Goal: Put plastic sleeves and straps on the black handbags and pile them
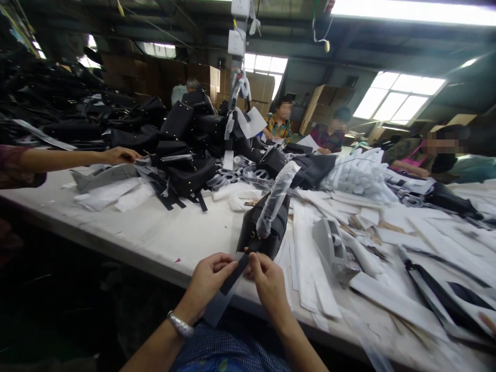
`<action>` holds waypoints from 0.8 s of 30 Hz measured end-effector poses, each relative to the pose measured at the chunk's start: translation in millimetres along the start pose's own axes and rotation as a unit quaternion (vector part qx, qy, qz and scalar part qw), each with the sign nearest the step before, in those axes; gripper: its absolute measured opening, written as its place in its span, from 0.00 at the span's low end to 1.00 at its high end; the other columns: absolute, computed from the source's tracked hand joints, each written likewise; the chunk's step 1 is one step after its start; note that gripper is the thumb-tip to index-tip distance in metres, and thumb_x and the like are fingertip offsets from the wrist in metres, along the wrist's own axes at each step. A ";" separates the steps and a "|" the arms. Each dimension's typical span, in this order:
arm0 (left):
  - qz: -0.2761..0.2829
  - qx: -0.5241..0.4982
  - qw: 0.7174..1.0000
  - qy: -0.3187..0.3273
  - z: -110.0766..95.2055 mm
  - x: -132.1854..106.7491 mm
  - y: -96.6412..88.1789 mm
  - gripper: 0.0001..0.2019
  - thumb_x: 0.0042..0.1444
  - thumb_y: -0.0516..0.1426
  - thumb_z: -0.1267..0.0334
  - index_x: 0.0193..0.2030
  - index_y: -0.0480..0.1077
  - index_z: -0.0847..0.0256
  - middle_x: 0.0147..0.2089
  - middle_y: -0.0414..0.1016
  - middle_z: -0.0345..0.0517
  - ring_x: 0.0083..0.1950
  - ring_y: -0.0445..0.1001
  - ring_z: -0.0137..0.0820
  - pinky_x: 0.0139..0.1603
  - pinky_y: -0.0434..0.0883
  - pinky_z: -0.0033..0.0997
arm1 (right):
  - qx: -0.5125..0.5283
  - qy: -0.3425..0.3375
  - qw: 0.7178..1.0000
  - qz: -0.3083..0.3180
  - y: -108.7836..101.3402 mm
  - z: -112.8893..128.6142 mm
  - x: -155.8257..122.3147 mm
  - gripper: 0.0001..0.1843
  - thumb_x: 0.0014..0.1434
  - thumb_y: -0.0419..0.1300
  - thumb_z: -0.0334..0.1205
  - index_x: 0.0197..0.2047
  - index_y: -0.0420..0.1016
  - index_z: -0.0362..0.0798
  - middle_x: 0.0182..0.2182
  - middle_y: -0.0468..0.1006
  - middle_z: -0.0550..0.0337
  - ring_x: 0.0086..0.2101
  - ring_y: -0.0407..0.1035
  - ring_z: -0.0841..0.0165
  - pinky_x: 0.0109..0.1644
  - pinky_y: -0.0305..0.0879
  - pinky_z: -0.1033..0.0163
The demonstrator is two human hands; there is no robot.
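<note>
A black bag (279,227) stands at the table's edge, its raised handle (276,199) wrapped in clear plastic. From its near side a black strap (234,277) runs toward me. My left hand (209,281) is closed, with thumb and fingers pinching the strap and a greyish see-through sheet (217,309) lying under it. My right hand (267,281) pinches the strap's upper part, close against the bag; the fingertips are partly hidden. A silvery band circles my left wrist.
A grey tape dispenser (322,240) stands to the right among white paper strips (306,258). Black bags (178,124) are heaped at the back left. Another person's hand (122,154) reaches in from the left. Several people sit across the white table (155,232).
</note>
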State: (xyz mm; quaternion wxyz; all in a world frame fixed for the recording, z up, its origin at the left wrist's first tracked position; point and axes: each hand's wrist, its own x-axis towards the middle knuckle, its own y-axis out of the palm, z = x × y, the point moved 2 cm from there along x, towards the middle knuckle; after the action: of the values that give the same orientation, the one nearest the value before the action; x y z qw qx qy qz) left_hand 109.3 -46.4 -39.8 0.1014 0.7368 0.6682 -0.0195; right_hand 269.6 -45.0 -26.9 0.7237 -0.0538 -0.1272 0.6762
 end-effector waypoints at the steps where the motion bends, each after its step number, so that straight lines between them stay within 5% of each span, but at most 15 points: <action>1: 0.006 -0.014 1.000 0.001 -1.4 3.1 6.5 0.14 0.53 0.63 0.53 0.38 0.75 0.63 0.36 0.82 0.47 0.38 0.78 0.34 0.37 0.71 0.27 | -0.015 -0.001 1.000 -0.007 -5.5 0.4 -1.5 0.26 0.64 0.54 0.57 0.28 0.79 0.45 0.21 0.73 0.60 0.24 0.68 0.69 0.31 0.62 0.66; 8: -0.016 -0.027 0.998 0.060 -14.5 31.2 36.2 0.13 0.53 0.63 0.54 0.37 0.75 0.63 0.35 0.79 0.44 0.38 0.76 0.33 0.40 0.72 0.28 | 0.022 0.049 0.999 0.003 -19.6 2.0 2.3 0.23 0.60 0.58 0.57 0.40 0.83 0.45 0.18 0.75 0.60 0.20 0.69 0.68 0.27 0.65 0.66; 15: -0.036 -0.034 0.997 0.055 -6.6 27.9 35.3 0.18 0.53 0.62 0.50 0.44 0.73 0.63 0.41 0.80 0.48 0.45 0.77 0.37 0.45 0.73 0.32 | 0.026 0.074 0.996 -0.034 -9.8 3.4 12.8 0.21 0.56 0.62 0.56 0.33 0.82 0.44 0.18 0.76 0.59 0.19 0.68 0.70 0.23 0.63 0.68; 19: -0.032 -0.053 0.998 0.023 8.3 14.2 34.2 0.19 0.54 0.61 0.48 0.43 0.75 0.63 0.39 0.81 0.48 0.41 0.78 0.37 0.42 0.74 0.32 | 0.010 0.075 0.997 -0.035 -7.7 7.3 12.4 0.22 0.57 0.61 0.56 0.29 0.81 0.44 0.17 0.74 0.59 0.18 0.68 0.70 0.24 0.63 0.68; 24: -0.091 -0.087 0.992 0.026 17.9 15.2 32.8 0.20 0.51 0.64 0.48 0.42 0.78 0.63 0.40 0.82 0.47 0.43 0.79 0.38 0.43 0.74 0.31 | -0.012 0.060 0.998 -0.034 -6.0 16.8 21.6 0.25 0.58 0.59 0.58 0.26 0.79 0.45 0.16 0.74 0.60 0.17 0.67 0.71 0.23 0.62 0.68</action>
State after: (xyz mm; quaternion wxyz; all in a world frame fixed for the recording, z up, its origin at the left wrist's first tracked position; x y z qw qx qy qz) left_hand 145.2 -37.5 -55.8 0.1453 0.6618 0.7339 0.0485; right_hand 272.2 -25.6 -6.8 0.7522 -0.0988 -0.0935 0.6447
